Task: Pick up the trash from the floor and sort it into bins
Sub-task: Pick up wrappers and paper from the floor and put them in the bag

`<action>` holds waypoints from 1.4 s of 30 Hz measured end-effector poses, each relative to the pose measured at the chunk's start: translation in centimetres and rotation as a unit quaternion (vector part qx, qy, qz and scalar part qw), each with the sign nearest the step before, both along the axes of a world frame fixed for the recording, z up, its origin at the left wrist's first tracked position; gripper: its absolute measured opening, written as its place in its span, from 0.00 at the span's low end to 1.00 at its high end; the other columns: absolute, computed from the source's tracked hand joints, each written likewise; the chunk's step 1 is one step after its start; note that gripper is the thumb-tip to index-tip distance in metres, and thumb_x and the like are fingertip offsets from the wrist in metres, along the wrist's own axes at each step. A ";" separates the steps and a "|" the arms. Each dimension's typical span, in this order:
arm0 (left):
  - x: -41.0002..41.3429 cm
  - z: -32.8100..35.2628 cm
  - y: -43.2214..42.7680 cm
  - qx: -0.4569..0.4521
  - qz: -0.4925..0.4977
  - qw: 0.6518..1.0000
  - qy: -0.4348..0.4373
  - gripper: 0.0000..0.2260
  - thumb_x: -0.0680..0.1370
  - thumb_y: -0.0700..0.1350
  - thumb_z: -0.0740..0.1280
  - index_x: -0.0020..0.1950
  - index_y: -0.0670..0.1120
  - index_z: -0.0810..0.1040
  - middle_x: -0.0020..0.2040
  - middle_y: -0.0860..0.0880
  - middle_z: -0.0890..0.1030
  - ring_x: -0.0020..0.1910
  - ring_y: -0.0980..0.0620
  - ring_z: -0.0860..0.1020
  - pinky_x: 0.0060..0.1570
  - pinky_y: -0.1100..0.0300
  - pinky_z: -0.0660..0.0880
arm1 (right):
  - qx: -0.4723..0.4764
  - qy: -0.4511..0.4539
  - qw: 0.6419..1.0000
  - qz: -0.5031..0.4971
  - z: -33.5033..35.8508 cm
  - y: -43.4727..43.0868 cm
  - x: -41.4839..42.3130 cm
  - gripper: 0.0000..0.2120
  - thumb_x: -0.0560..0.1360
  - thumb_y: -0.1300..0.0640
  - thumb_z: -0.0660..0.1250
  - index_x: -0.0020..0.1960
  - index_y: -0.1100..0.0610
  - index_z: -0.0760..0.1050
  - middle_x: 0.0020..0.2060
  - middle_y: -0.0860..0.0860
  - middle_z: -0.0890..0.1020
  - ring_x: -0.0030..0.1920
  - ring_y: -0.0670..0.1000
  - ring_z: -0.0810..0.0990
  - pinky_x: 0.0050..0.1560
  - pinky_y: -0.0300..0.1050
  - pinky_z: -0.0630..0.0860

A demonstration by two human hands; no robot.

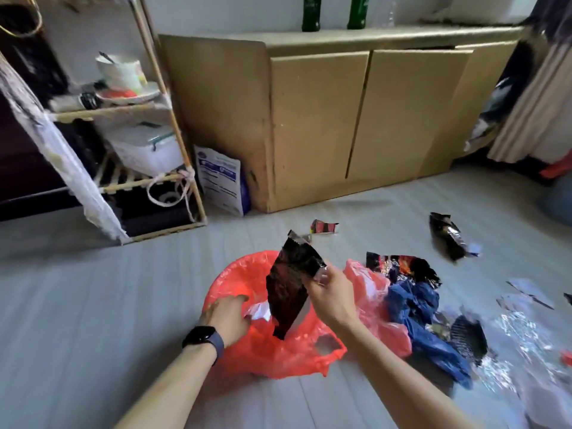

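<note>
A red plastic bag (272, 357) lies open on the floor in front of me. My left hand (227, 317), with a dark watch on the wrist, grips the bag's left rim and holds it open. My right hand (331, 294) pinches the top corner of a black foil wrapper (289, 289), which hangs down into the bag's mouth. A white scrap (258, 311) shows inside the bag. More trash lies on the floor: a small red wrapper (323, 227), a black foil packet (448, 239), a crumpled dark wrapper (402, 267) and a blue plastic bag (424, 323).
A tan cabinet (340, 119) with green bottles (311, 13) on top stands behind. A wooden shelf rack (148, 125) with dishes is at the left. Clear and silver plastic (520, 345) and paper scraps (529, 289) litter the floor at right.
</note>
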State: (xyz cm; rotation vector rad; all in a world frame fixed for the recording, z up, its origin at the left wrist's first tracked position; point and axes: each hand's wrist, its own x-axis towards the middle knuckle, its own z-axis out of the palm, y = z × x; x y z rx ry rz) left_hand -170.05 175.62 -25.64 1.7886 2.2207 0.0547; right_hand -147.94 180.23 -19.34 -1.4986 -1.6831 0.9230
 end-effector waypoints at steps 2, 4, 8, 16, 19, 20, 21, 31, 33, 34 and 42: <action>-0.9 -1.6 -0.8 0.018 -0.001 0.999 0.043 0.23 0.74 0.53 0.64 0.70 0.54 0.74 0.70 0.51 0.73 0.73 0.50 0.67 0.71 0.53 0.62 | 0.011 -0.251 0.958 0.142 -4.8 -0.6 -0.7 0.24 0.75 0.49 0.65 0.70 0.45 0.69 0.70 0.56 0.73 0.72 0.56 0.68 0.67 0.50 0.65; -1.5 -2.6 -1.6 0.030 0.024 0.998 0.056 0.28 0.73 0.53 0.64 0.74 0.55 0.67 0.77 0.49 0.62 0.78 0.47 0.56 0.75 0.49 0.55 | 0.001 -0.397 0.899 0.185 -7.9 -1.5 -0.6 0.42 0.73 0.43 0.63 0.81 0.45 0.46 0.80 0.58 0.44 0.80 0.61 0.40 0.76 0.62 0.45; -2.4 -4.1 -2.6 0.018 0.101 0.995 -0.016 0.36 0.74 0.46 0.65 0.80 0.52 0.54 0.81 0.47 0.43 0.76 0.40 0.60 0.73 0.49 0.62 | -0.058 -0.390 0.910 0.131 -9.7 -2.4 -0.7 0.45 0.75 0.41 0.62 0.81 0.49 0.39 0.79 0.59 0.37 0.79 0.64 0.40 0.76 0.63 0.47; -1.4 -3.1 -4.3 -0.007 0.075 0.997 0.026 0.42 0.72 0.47 0.67 0.81 0.50 0.47 0.81 0.44 0.46 0.77 0.40 0.55 0.75 0.48 0.56 | -0.138 -0.213 0.966 0.051 -8.4 -5.2 0.7 0.44 0.73 0.62 0.64 0.81 0.59 0.42 0.74 0.61 0.61 0.62 0.66 0.74 0.58 0.52 0.72; -1.3 -2.8 -4.4 0.060 -0.041 0.995 0.072 0.35 0.72 0.58 0.64 0.79 0.54 0.61 0.81 0.46 0.52 0.80 0.45 0.48 0.76 0.43 0.43 | -0.146 -0.219 0.962 0.068 -8.5 -6.8 2.4 0.45 0.72 0.60 0.65 0.81 0.55 0.41 0.72 0.59 0.64 0.61 0.65 0.75 0.57 0.51 0.73; -1.1 -2.9 -4.1 0.078 -0.096 0.988 0.093 0.32 0.73 0.60 0.62 0.76 0.56 0.66 0.81 0.47 0.54 0.80 0.46 0.50 0.76 0.43 0.43 | -0.145 -0.223 0.961 0.076 -8.7 -7.1 2.8 0.46 0.72 0.59 0.65 0.81 0.54 0.40 0.71 0.59 0.66 0.61 0.64 0.75 0.57 0.51 0.73; -0.6 -3.0 -3.8 0.089 -0.154 0.977 0.115 0.30 0.73 0.61 0.60 0.75 0.58 0.69 0.80 0.48 0.57 0.80 0.46 0.53 0.76 0.43 0.45 | -0.143 -0.225 0.960 0.082 -8.8 -7.4 3.2 0.47 0.72 0.59 0.65 0.81 0.53 0.40 0.70 0.58 0.67 0.61 0.63 0.75 0.57 0.51 0.73; 6.0 -15.4 -1.2 -0.193 -0.191 0.961 0.057 0.30 0.76 0.73 0.43 0.77 0.69 0.43 0.80 0.60 0.42 0.80 0.49 0.45 0.72 0.36 0.50 | -0.080 -0.211 0.970 0.093 -10.5 -8.8 4.2 0.44 0.74 0.51 0.58 0.81 0.50 0.33 0.75 0.51 0.61 0.64 0.56 0.74 0.53 0.51 0.77; 5.7 -19.9 -1.7 -0.242 -0.193 0.946 0.097 0.32 0.73 0.75 0.35 0.76 0.68 0.38 0.77 0.60 0.33 0.76 0.52 0.31 0.69 0.30 0.45 | -0.079 -0.189 0.974 0.094 -11.0 -9.2 4.6 0.43 0.74 0.47 0.55 0.80 0.49 0.31 0.75 0.47 0.59 0.66 0.53 0.71 0.55 0.48 0.76; 5.5 -21.1 -2.0 -0.251 -0.199 0.940 0.120 0.35 0.70 0.76 0.31 0.76 0.67 0.37 0.78 0.56 0.33 0.74 0.50 0.27 0.69 0.28 0.44 | -0.071 -0.189 0.975 0.097 -10.9 -9.4 4.6 0.43 0.75 0.46 0.54 0.80 0.48 0.30 0.75 0.46 0.58 0.67 0.51 0.70 0.55 0.47 0.76; 6.7 -18.7 -0.5 -0.277 -0.188 0.936 0.109 0.34 0.73 0.75 0.44 0.77 0.67 0.42 0.81 0.55 0.40 0.80 0.45 0.44 0.72 0.34 0.47 | -0.075 -0.199 0.972 0.100 -11.4 -9.1 4.4 0.43 0.77 0.49 0.58 0.80 0.50 0.32 0.76 0.47 0.57 0.67 0.53 0.70 0.55 0.51 0.77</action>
